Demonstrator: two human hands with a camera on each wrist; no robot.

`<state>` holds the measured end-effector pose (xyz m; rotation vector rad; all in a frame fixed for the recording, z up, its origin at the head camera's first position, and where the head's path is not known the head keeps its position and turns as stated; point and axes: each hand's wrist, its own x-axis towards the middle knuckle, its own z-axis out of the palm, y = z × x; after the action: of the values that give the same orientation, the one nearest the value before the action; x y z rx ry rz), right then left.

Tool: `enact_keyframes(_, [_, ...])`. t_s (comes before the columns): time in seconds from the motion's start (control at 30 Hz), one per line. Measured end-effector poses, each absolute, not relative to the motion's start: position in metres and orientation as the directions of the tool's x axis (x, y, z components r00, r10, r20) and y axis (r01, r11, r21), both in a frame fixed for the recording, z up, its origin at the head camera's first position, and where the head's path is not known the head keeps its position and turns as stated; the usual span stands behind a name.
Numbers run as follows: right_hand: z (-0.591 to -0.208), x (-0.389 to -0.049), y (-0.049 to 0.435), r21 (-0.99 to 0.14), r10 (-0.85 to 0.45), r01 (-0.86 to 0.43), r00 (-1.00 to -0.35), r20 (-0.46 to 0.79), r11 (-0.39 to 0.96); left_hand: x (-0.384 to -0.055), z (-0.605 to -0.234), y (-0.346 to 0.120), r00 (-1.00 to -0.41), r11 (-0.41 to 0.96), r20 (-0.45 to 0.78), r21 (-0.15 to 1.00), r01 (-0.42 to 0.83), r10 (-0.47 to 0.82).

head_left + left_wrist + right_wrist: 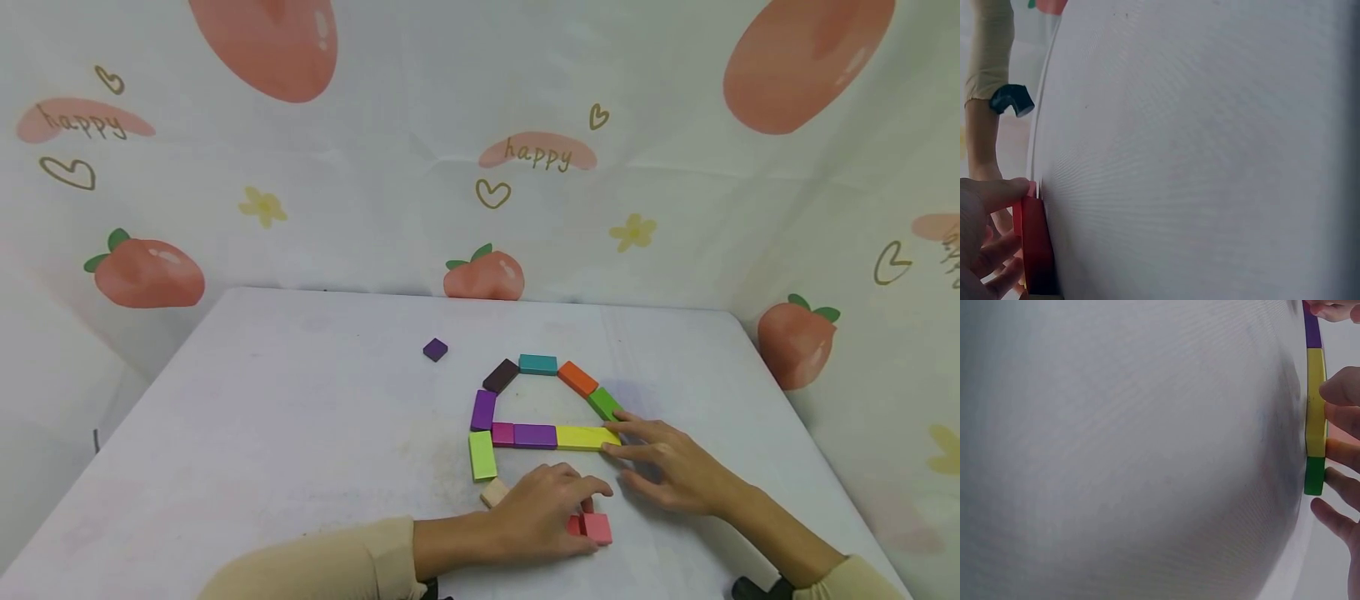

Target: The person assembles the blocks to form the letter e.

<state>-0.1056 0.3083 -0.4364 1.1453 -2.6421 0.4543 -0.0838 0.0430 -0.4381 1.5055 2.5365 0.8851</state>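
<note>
In the head view my left hand (pixel 546 510) has its thumb and a bent finger at a pink block (pixel 597 529), pinching it. A red block (pixel 573 525) shows beside it, partly hidden by the hand; the left wrist view shows a long red block (pixel 1037 247) under the fingers. My right hand (pixel 678 468) spreads its fingers over the right end of a yellow block (pixel 585 438) and the lower end of a green block (pixel 604 404). Its fingertips touch them without curling round. A pale wooden block (pixel 494 492) is partly covered by my left hand.
An outline of flat blocks lies on the white table (pixel 300 417): lime (pixel 483 457), purple (pixel 483 410), dark brown (pixel 501 376), teal (pixel 537 365) and orange (pixel 578 379). Magenta (pixel 503 435) and another purple block (pixel 536 437) join the yellow. A dark purple block (pixel 435 349) lies apart.
</note>
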Motion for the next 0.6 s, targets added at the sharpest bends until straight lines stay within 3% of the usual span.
enact_keyframes(0.6, [-0.4383, -0.1061, 0.3089, -0.198, -0.663, -0.736, -0.672, 0.329, 0.647, -0.0832, -0.4405, 0.0441, -0.523, 0.378, 0.206, 0.484, 0.789, 0.827])
